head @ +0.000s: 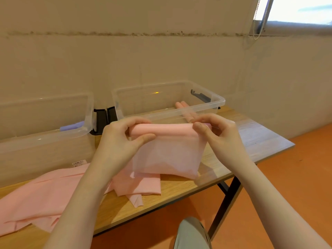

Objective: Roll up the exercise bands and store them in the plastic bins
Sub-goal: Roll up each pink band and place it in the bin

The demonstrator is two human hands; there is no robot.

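Left hand (122, 139): held above the middle of the worktop (255, 139); its fingers are curled over the rolled top edge of a pink band (168, 151), with the thumb pressed against the near face of the roll.
Right hand (215, 133): raised at the other end of the same roll; the roll's end is pinched between its thumb and curled fingers.
Pink band: gripped by both hands and lifted off the worktop; its upper part is wound into a roll, and the unrolled sheet hangs down from it until its lower end meets the wooden surface.
Loose pink bands (41, 196): spread flat and crumpled toward the left near edge of the worktop, with a folded corner pointing at the near edge.
Right bin (218, 102): clear plastic, set at the back of the worktop by the right far corner, just behind the hands; pink rolls (181, 106) are lying inside it.
Left bin (86, 126): clear plastic, placed along the back left of the worktop; a purple roll (71, 126) is seen through its wall.
Black latches (105, 117): seen between the two bins.
Barcode label (79, 163): stuck low on the front of the left bin, though it cannot be told whether it is on the bin or on the surface.
Orange floor (296, 177): visible beyond the right edge and under the near edge.
Knee (192, 234): seen below the near edge, in grey-green cloth.
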